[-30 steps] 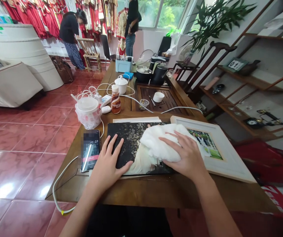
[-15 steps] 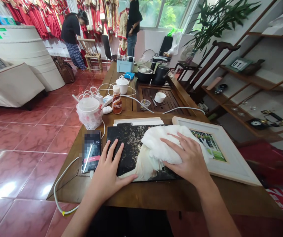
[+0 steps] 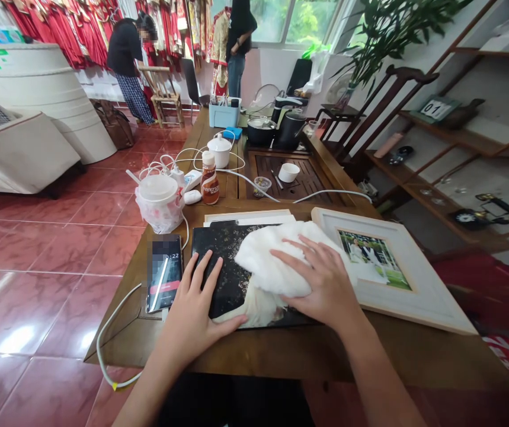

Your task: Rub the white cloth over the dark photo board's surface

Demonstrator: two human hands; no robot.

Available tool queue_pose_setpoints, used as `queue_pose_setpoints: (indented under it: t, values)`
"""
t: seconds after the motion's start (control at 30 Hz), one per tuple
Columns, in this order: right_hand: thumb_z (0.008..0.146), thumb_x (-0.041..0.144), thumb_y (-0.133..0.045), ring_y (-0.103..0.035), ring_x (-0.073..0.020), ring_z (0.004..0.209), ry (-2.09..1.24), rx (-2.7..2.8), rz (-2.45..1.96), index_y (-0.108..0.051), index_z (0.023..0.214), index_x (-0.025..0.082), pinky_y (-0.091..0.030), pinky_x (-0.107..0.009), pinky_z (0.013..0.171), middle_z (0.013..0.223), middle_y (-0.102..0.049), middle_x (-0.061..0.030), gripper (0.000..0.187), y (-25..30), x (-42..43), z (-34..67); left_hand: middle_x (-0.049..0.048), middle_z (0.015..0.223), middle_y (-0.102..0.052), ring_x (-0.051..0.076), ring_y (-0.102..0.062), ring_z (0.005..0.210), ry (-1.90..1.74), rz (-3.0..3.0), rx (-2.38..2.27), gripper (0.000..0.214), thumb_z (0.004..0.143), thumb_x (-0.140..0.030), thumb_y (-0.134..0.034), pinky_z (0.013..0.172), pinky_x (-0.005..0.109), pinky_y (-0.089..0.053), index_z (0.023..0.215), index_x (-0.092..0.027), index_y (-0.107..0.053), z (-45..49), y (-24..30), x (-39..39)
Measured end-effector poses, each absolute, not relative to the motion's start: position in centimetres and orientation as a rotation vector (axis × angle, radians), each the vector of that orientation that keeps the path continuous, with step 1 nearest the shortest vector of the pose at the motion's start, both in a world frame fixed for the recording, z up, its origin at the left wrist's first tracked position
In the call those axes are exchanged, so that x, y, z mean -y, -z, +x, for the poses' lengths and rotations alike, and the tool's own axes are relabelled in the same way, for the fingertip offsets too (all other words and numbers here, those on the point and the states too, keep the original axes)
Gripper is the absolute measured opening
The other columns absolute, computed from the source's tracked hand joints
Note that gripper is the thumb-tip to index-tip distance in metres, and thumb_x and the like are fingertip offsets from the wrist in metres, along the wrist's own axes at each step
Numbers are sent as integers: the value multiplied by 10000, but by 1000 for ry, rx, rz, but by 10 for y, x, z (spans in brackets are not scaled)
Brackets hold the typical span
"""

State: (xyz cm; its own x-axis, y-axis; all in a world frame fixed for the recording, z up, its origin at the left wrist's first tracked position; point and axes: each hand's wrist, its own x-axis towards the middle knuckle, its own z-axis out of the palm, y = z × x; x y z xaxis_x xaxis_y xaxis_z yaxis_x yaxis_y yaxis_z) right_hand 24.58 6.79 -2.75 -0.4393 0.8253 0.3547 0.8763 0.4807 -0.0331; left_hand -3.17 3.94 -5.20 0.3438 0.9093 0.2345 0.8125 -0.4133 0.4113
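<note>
On the broad brown wooden bench (image 3: 281, 354), the step in hand seems to be wiping. To the right lies a framed photograph (image 3: 376, 258), with a wide white mat and straight, pale wooden edges. Before the person is a flat black picture panel (image 3: 231, 267), rectangular, with light flecks and a cream, gown-like shape. A thick white cloth (image 3: 265, 255), fluffy and rounded, covers much of its right part. The hands are apart: the left hand (image 3: 194, 302) rests spread on the panel, the right hand (image 3: 320, 284) lies over the cloth; whether its fingers pinch it, I cannot tell. The next move calls, I think, for steady left palm and light, even pressure.
</note>
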Motion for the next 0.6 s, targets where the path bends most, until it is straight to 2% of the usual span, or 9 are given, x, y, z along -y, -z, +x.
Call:
queue_pose_setpoints:
  t: [0.17,0.4,0.6]
  values:
    - [782,464,-666,-386,-371,1349,269,2325,-1519,-487,1399,339,-283,-564,1072,1406,-516,-72,654,27,-71,251,93,1614,-196,356,-126,1484,-621,2391,-1561,912,833,-589,-664,1162,546,-287,1548,-245,-215,-31,52,-40]
    - [766,537,-658,-338,-385,1381,157,2490,-1329,-465,1412,372,-227,-590,1099,1476,-454,-47,694,26,-49,223,108,1611,-197,371,-131,1479,-620,2393,-1549,905,818,-568,-689,1152,556,-298,1535,-231,-252,-32,53,-41]
    - [780,490,-662,-366,-362,1370,229,2439,-1415,-473,1405,353,-256,-550,1098,1456,-475,-55,667,27,-55,240,92,1612,-197,356,-134,1482,-631,2374,-1544,897,826,-591,-676,1162,542,-290,1537,-248,-251,-33,53,-40]
